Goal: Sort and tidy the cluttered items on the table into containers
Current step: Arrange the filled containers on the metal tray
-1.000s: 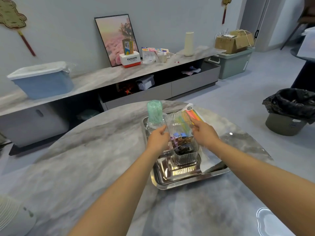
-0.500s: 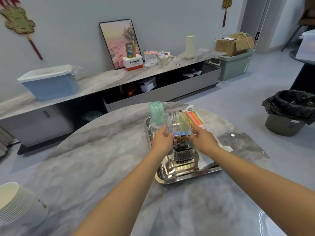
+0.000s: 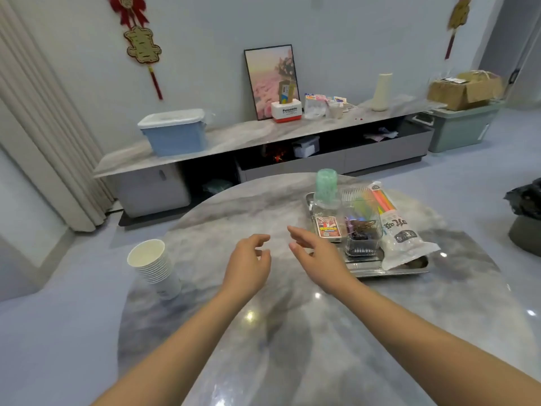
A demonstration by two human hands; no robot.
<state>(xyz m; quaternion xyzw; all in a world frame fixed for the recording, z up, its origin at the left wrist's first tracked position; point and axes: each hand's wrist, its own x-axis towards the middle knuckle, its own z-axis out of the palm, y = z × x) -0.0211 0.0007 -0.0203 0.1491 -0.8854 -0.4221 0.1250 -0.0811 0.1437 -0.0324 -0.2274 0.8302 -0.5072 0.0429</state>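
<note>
Your left hand point(image 3: 247, 266) hangs over the marble worktop point(image 3: 281, 341) with its fingers loosely curled and nothing in them. Your right hand point(image 3: 317, 254) is just beside it, fingers relaxed and spread a little, thumb apart from the rest, also holding nothing. The two hands are near each other but not touching.

Just past your right hand's fingertips sits the metal tray point(image 3: 392, 271). On the tray, nearest your right hand, lies a small red card box point(image 3: 328, 227). Right of that box stands the clear ribbed container point(image 3: 363, 230), upright, with dark clips and a few coloured bits in its bottom. Beyond the card box, farther from your hand, a clear bottle point(image 3: 326, 197) stands under a green cap. A plastic packet of coloured straws point(image 3: 392, 224) lies slanted along the far right side of the clear ribbed container, its lower end over the tray's edge.

To the left of your left hand, well apart from it, a stack of paper cups point(image 3: 153, 266) stands on the worktop, leaning somewhat.

Beyond both hands, across the floor, a long low cabinet point(image 3: 234, 136) runs along the wall, carrying a blue lidded bin point(image 3: 175, 133), a framed picture point(image 3: 270, 80) and a white vase point(image 3: 382, 90).
</note>
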